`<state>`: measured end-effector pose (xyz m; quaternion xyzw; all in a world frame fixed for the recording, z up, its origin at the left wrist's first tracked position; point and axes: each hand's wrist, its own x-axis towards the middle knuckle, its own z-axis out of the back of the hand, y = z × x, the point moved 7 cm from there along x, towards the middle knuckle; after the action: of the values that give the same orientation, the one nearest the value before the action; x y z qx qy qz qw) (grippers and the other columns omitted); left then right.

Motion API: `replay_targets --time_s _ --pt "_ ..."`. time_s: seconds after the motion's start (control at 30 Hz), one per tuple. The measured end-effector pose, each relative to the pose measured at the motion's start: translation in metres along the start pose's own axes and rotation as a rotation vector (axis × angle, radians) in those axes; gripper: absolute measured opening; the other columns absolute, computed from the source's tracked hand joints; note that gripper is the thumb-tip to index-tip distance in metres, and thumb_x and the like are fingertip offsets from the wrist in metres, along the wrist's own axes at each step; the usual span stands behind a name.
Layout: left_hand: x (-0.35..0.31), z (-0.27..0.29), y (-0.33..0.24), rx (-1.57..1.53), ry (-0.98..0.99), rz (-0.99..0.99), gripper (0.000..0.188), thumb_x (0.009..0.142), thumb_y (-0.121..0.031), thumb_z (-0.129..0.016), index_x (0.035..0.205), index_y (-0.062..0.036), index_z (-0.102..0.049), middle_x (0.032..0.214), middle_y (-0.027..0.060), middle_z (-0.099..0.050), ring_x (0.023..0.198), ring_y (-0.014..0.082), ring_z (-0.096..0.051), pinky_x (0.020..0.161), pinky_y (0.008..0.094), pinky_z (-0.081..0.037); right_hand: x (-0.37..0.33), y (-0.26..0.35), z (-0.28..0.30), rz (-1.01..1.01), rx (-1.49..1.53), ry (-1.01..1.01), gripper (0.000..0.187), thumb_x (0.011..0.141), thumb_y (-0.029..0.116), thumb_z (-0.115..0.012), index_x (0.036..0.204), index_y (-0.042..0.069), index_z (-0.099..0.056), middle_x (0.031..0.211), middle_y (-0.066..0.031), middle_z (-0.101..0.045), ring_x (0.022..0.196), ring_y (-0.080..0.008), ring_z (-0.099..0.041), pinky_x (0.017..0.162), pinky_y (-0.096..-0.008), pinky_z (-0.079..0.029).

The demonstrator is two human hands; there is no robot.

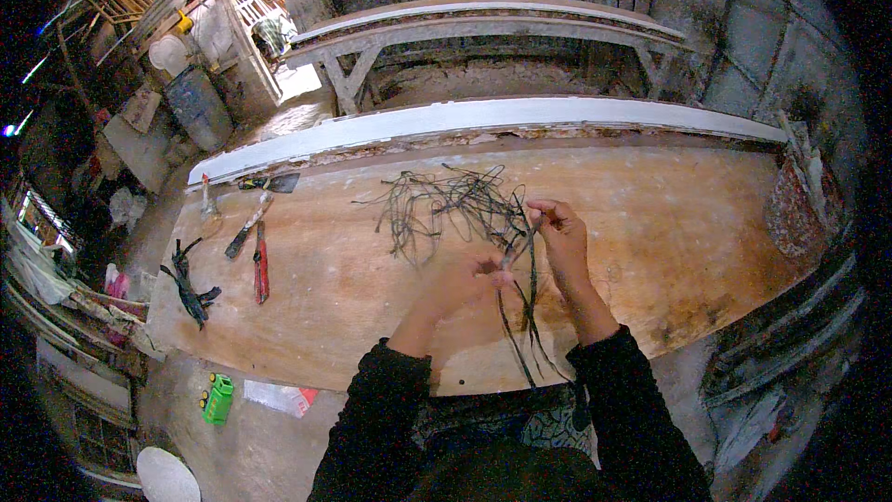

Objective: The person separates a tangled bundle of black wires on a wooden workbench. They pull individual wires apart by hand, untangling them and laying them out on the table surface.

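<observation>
A loose tangle of thin black cord (432, 200) lies on the wooden tabletop (325, 325) in front of me. Several strands (531, 307) run from it toward the table's near edge. My right hand (564, 237) pinches the cord between thumb and fingertips at the tangle's right side. Lower and to the left, my left hand (460, 281) is closed on strands of the same cord; motion blurs it slightly. Exactly how many strands each hand holds is too small to tell.
At the table's left lie a black cord bundle (190, 284), a red-handled tool (261, 265), a scraper (246, 228) and a dark-bladed tool (271, 183). A white board (483, 116) borders the far edge. Right stands a paint-stained bag (797, 209). A green toy truck (217, 399) is on the floor.
</observation>
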<state>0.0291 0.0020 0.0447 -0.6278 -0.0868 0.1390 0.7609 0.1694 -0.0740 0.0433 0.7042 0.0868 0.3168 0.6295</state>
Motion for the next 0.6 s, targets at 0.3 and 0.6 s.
replay_targets --time_s 0.3,0.6 --pt "-0.007 0.079 0.008 0.394 -0.866 -0.237 0.009 0.067 -0.008 -0.063 0.071 -0.0003 -0.060 0.069 0.0061 -0.055 0.064 0.0136 -0.053 0.059 0.0249 -0.042 -0.016 -0.001 -0.036 -0.014 -0.005 0.608 0.009 0.069 0.007 -0.064 0.077 0.003 -0.062 0.099 -0.0038 -0.046 0.093 -0.0148 -0.044 0.078 -0.0285 -0.037" --pt "0.000 0.081 0.028 0.166 -0.794 -0.271 0.007 0.068 -0.007 -0.062 0.071 -0.0005 -0.060 0.070 0.0074 -0.056 0.064 0.0143 -0.054 0.058 0.0250 -0.042 -0.047 0.027 -0.063 -0.127 0.318 0.896 0.014 0.070 0.010 -0.065 0.080 0.001 -0.061 0.088 -0.0055 -0.054 0.087 -0.0152 -0.051 0.077 -0.0269 -0.039"
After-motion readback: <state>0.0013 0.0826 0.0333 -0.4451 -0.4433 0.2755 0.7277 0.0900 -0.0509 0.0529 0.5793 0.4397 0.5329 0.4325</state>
